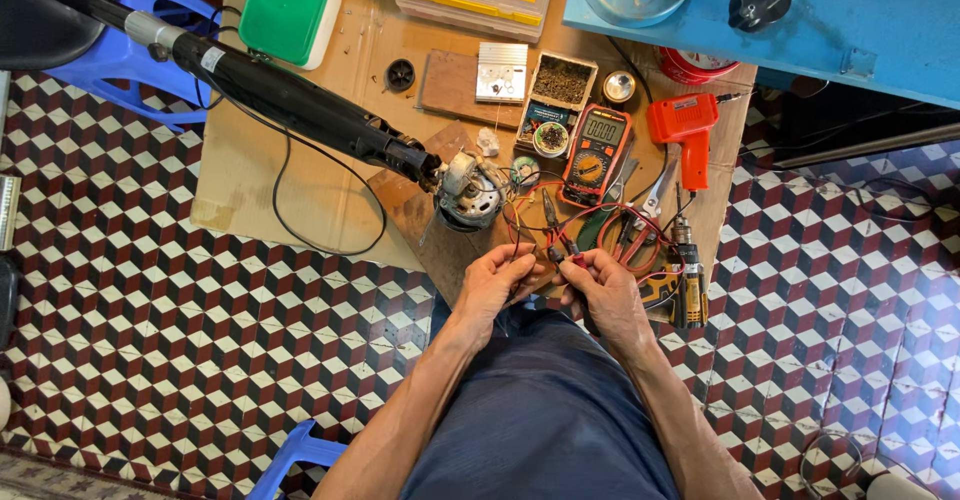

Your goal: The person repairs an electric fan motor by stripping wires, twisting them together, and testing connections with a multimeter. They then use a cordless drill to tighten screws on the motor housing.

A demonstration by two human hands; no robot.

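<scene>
My left hand pinches thin wires that run up to a small electric motor at the end of a long black tool shaft. My right hand grips a red-tipped meter probe and touches it to those wires. Red and black leads loop from the probe to an orange and black multimeter lying just beyond my hands. The motor rests on a brown wooden board laid over cardboard.
An orange glue gun, pliers and a yellow-black drill lie to the right. At the back sit a green-lidded box, a box of small parts and a blue table. Blue plastic stools stand at left on the patterned tile floor.
</scene>
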